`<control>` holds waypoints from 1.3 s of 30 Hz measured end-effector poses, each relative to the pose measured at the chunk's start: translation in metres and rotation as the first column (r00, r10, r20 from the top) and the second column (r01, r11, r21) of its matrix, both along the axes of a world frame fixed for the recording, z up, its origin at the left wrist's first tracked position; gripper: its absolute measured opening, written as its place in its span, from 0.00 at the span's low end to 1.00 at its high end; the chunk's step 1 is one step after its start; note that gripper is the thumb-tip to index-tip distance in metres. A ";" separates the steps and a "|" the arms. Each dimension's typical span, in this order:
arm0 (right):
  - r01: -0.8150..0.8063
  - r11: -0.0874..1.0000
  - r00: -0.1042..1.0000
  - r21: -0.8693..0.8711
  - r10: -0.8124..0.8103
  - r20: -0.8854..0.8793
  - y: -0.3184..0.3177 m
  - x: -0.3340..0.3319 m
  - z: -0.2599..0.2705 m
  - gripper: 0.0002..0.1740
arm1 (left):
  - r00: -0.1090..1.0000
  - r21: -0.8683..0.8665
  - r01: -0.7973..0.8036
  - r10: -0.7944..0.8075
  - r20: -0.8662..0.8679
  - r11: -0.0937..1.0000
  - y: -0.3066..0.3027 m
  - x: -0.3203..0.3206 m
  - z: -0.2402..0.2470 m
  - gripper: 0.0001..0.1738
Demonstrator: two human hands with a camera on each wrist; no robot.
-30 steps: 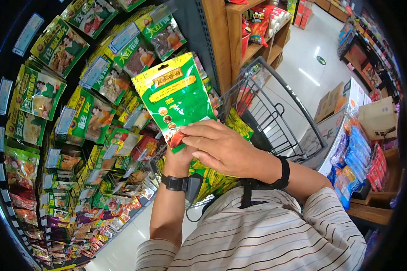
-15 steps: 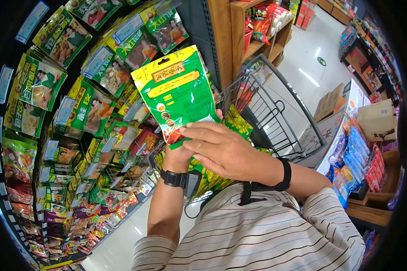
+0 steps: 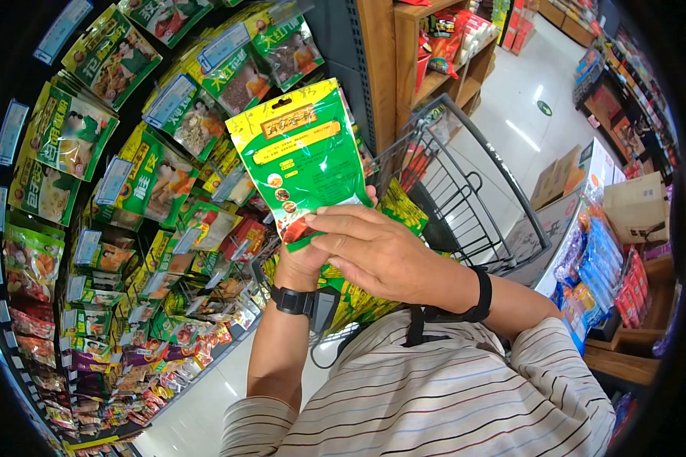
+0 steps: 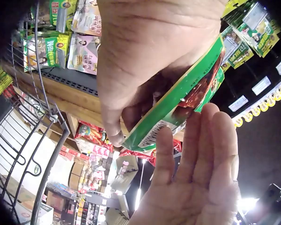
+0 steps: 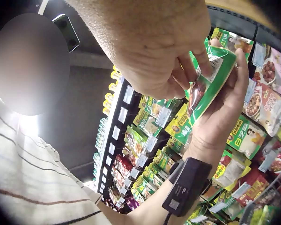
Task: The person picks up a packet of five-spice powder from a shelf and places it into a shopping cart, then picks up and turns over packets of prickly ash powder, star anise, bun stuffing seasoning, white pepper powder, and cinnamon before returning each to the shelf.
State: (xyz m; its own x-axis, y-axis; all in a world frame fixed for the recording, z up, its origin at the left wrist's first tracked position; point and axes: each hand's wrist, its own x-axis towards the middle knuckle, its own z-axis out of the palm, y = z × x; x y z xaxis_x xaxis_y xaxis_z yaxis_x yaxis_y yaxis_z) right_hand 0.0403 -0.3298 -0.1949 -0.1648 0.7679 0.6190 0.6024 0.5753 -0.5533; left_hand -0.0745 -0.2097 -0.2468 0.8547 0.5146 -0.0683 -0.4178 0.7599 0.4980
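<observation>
Green and yellow hanging packs fill the left side in many rows, too many to count; the nearest ones appear slightly higher in view than a second ago. To their right, near the centre, is one green packet with a yellow top, tilted, its printed face now looking broader than before. Two hands are on it, in almost the same places as earlier. The left hand is beneath and behind, fingers curled round the packet, gripping it. The right hand lies across the packet's lower end, fingers extended close together and touching it. Each wrist has one black band, the left band and the right band. Below, one striped shirt shows. Right of the packet stands one cart, holding yellow-green packs whose number cannot be told. Beyond it, far off, red bags sit on a wooden shelf. Far right, one brown carton is near several blue bags.
</observation>
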 end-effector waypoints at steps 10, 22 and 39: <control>-0.002 1.000 1.000 -0.013 0.002 -0.017 0.003 0.005 -0.002 0.18 | 1.000 0.001 -0.013 0.013 -0.018 1.000 0.007 0.001 -0.009 0.34; 0.076 0.997 0.995 -0.021 -0.077 -0.068 0.005 0.018 0.003 0.16 | 0.985 0.095 -0.159 0.151 0.082 0.983 0.015 -0.009 -0.035 0.24; 0.045 0.969 0.932 -0.244 -0.129 -0.340 0.029 0.036 0.015 0.29 | 0.960 0.292 -0.219 0.259 -0.103 0.931 0.020 -0.008 -0.004 0.15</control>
State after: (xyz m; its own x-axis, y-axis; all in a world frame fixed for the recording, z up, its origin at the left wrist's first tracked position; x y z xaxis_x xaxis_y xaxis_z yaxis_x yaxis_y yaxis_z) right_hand 0.0759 -0.3012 -0.1796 0.1039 0.8964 0.4308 0.3877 0.3624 -0.8475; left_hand -0.0828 -0.1900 -0.2503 0.6963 0.7178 -0.0027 -0.4828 0.4711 0.7383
